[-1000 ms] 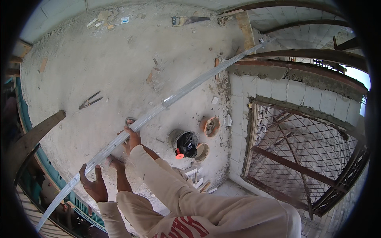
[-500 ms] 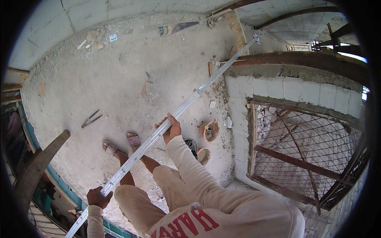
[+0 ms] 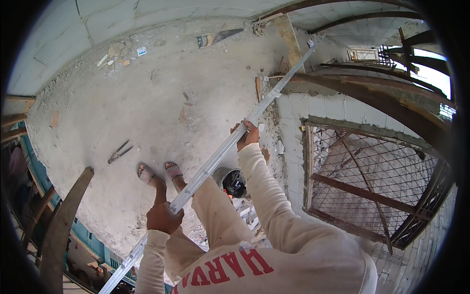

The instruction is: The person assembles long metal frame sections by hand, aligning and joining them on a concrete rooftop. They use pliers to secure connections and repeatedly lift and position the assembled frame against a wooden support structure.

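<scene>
A long, silvery metal channel [image 3: 209, 169], perhaps several nested together, runs slantwise from the lower left to the far upper right. My left hand [image 3: 165, 217] is wrapped around its near part, in front of my legs. Farther along, my right hand [image 3: 246, 134] grips it with the arm stretched out, thumb side up. The far tip reaches past a plank [image 3: 290, 41] near the far wall. Beneath the channel and beside my right sleeve stands a dark bucket [image 3: 220, 177] with black material inside. My fingers' undersides are partly hidden by the metal.
A handsaw [image 3: 219, 37] lies on the rough floor by the far wall. Long-handled cutters [image 3: 119, 152] rest left of my feet. At right is a window opening with a metal grille [image 3: 372, 186], below a brown beam [image 3: 372, 93]. A wooden beam [image 3: 66, 215] juts up at lower left.
Both hands and the channel have shifted right in view, and my right arm reaches farther out. More of the dark bucket shows; the orange-rimmed containers are now mostly covered by my sleeve.
</scene>
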Demonstrator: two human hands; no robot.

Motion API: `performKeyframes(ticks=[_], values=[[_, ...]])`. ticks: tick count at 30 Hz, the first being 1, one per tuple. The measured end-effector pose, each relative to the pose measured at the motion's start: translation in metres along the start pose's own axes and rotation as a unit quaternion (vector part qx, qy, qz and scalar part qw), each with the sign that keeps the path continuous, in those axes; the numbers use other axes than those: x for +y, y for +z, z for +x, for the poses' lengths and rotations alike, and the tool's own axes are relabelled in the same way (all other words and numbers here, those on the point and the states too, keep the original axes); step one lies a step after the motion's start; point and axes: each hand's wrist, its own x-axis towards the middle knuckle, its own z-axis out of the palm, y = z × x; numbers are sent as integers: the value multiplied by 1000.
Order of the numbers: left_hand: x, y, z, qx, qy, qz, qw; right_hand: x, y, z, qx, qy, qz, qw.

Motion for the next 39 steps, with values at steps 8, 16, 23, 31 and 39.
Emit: performKeyframes(ticks=[8, 16, 23, 31, 39], values=[[74, -26, 64, -22, 26, -7, 999, -49, -20, 35, 156, -90, -267, 947], [117, -3, 139, 6, 51, 18, 999, 20, 37, -83, -18, 96, -124, 987], [110, -4, 139, 21, 32, -33, 999, 61, 78, -43, 107, 158, -60, 980], [46, -15, 41, 308, -75, -185, 930, 104, 53, -44, 69, 102, -195, 973], [-111, -7, -127, 615, -588, -137, 507, 136, 45, -37, 114, 41, -155, 980]])
